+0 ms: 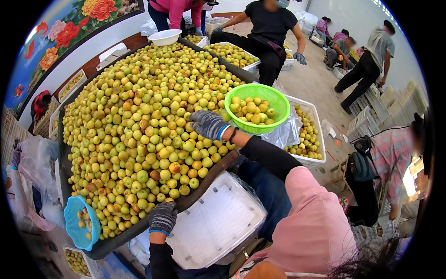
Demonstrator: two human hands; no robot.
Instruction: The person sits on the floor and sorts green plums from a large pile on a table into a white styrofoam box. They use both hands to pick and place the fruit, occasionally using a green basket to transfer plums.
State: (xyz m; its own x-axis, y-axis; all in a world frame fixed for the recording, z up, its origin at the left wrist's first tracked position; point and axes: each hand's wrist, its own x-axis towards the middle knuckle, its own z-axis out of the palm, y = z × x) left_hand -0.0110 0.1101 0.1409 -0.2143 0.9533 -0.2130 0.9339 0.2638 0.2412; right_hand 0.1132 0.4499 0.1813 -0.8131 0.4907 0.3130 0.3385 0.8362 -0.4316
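Observation:
A large heap of small yellow-green fruits fills a dark-rimmed sorting table. My right hand, in a grey striped knit glove, is over the heap's right side with fingers spread, just left of a green plastic basket that holds similar fruits. My left hand, gloved alike, is at the near padded edge by the lowest fruits; its fingertips are partly hidden, and whether it holds a fruit is not clear. A blue plastic basket with a few browned fruits leans at the table's near left corner.
A white plastic crate, lined with clear film, lies before me. A fruit-filled white crate stands at right. A white basin sits on the far rim. Co-workers are across the table and at right; a gloved hand shows at far left.

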